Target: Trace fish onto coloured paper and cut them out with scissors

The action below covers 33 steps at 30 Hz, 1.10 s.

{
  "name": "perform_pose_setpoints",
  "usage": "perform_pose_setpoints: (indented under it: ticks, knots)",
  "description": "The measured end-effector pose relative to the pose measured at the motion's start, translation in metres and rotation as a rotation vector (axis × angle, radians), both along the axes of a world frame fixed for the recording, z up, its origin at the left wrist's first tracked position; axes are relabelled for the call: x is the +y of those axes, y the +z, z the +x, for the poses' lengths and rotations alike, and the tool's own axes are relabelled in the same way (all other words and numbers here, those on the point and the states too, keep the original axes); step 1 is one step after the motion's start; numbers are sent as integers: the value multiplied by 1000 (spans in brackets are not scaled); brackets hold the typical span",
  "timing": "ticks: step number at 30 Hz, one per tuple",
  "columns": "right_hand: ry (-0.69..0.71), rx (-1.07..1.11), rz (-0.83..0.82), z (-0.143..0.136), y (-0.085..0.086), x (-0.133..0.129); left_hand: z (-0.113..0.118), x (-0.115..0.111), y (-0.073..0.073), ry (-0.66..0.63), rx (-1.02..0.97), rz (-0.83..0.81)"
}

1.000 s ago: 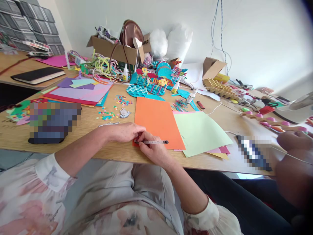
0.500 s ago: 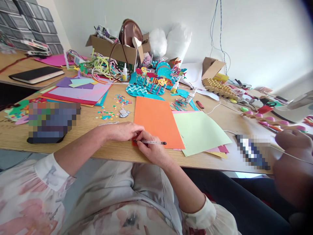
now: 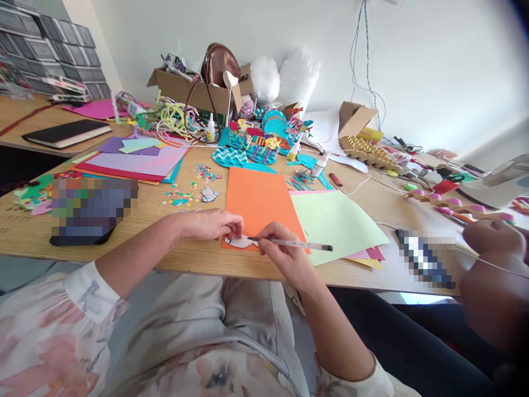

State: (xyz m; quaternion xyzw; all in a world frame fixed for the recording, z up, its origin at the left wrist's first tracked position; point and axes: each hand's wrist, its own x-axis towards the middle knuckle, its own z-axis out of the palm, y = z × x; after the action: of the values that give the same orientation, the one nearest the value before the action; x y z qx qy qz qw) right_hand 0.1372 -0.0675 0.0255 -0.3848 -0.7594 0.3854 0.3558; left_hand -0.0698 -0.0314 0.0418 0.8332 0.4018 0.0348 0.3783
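A sheet of orange paper (image 3: 260,193) lies before me at the table's front edge. On its lower left corner rests a white fish cut-out (image 3: 237,241). My left hand (image 3: 212,224) has bent fingers, whose tips press down on the top edge of this fish. In my right hand (image 3: 285,253) a pen (image 3: 301,243) with a clear barrel and dark end is pinched, its tip close to the fish's tail side. Another fish cut-out (image 3: 210,193), with grey drawn lines, lies on the bare wood left of the orange sheet, beside scattered confetti (image 3: 179,197).
Right of the orange sheet, pale green paper (image 3: 341,223) covers other coloured sheets. A tablet-like dark device (image 3: 97,212) and stacked papers (image 3: 140,157) lie left. Decorated blue crafts (image 3: 258,140) and glue bottles (image 3: 319,165) stand behind. At far right is another person's hand (image 3: 494,242).
My right hand has moved right with the pen, away from my left fingers, uncovering the fish cut-out. My left hand stays at nearly the same place.
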Motion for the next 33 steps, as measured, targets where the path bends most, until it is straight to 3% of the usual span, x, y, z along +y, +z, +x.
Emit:
perform_pose_setpoints:
  ticks: [3,7,12,20,28,33]
  knots:
    - [-110,-45,68,19,-4,1,1,-1,1,3,18,40]
    - [-186,-169,217,28,-22,7,5,-5,0,3,46,98]
    - [-156,-290,249,25,-37,8,14,-9,0,-28,90,189]
    - [-146,-398,260,21,-38,4,27,-13,-1,-56,337,339]
    - [-174,-358,284,20,-39,2,35,-16,5,-80,412,395]
    - [-192,-347,316,21,-43,3,30,-20,8,-13,413,435]
